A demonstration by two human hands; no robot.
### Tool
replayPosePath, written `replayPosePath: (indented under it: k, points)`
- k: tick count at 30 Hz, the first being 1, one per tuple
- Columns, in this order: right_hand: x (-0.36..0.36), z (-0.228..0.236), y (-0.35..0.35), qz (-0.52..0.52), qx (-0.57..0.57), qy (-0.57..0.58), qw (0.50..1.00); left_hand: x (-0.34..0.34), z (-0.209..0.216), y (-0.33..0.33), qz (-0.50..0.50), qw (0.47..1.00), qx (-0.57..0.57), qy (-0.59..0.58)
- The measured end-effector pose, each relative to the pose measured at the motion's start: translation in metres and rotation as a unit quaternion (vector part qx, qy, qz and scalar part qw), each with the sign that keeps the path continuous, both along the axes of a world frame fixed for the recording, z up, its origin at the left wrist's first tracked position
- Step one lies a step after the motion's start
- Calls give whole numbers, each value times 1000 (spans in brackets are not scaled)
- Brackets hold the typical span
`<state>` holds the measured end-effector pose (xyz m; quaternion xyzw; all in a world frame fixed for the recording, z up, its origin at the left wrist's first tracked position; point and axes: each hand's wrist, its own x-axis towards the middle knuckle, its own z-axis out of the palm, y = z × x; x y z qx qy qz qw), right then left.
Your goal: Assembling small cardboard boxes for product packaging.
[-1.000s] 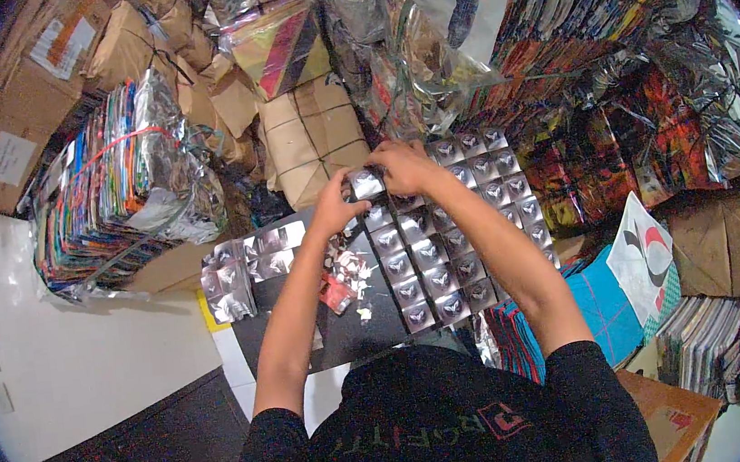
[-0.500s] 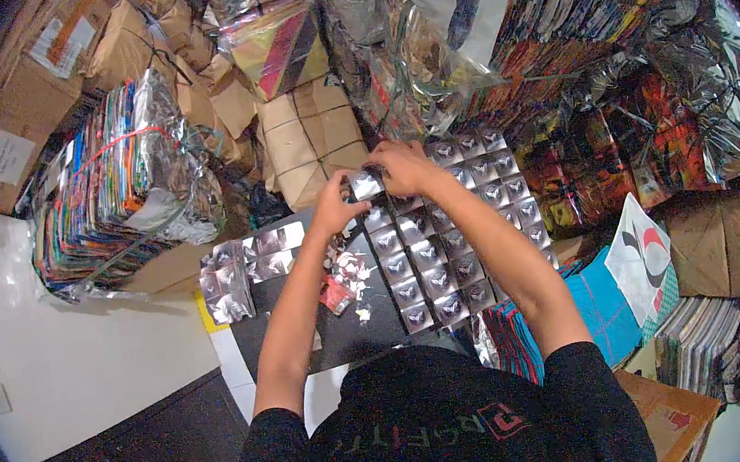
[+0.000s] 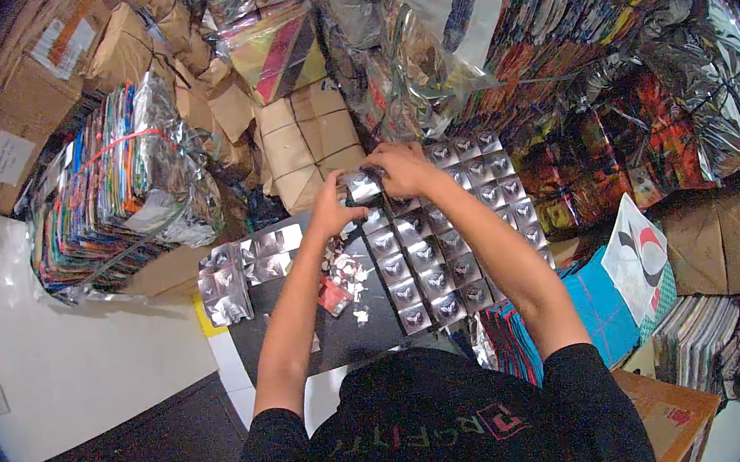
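Observation:
At the far end of a row of silvery square cards, both my hands close around one square silvery card, which may be a small stack. My left hand pinches its left side, with the thumb along the near edge. My right hand grips its far right corner with bent fingers. More rows of such squares, each printed with a pale emblem, reach rightward under my right forearm. White paper scraps and a small red packet lie on the black board beside my left forearm.
Left on the board are more silvery squares. Brown paper bundles stand behind my hands. Tied stacks of colourful folded sheets rise at left, and a blue bundle sits at right near my elbow. A cardboard box is at lower right.
My hands stay on the same square at the row's far end, with only a slight shift of the left fingers. The whole view has moved a little.

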<state>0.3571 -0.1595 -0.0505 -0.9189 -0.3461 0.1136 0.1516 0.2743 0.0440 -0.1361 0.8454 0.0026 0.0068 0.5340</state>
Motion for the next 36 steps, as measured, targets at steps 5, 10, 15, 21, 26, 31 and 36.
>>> replayPosePath:
  k: [5,10,15,21,26,31,36]
  points:
    - [-4,5,-2,5,18,3,1000,0,-6,2,2,1000,-19,0]
    - [-12,15,-2,-2,31,-3,1000,-1,-19,7,0,1000,-20,-16]
    - [-19,19,-9,-8,47,-38,998,-16,6,8,3,999,-15,28]
    - [-68,38,25,-20,243,-74,967,-85,49,40,69,994,-68,45]
    - [-137,47,62,25,365,107,924,-181,70,74,184,970,-158,27]
    - [-223,5,100,33,334,320,886,-293,30,109,340,929,-130,63]
    - [-287,-110,120,-10,210,393,895,-365,-33,109,380,911,-25,155]
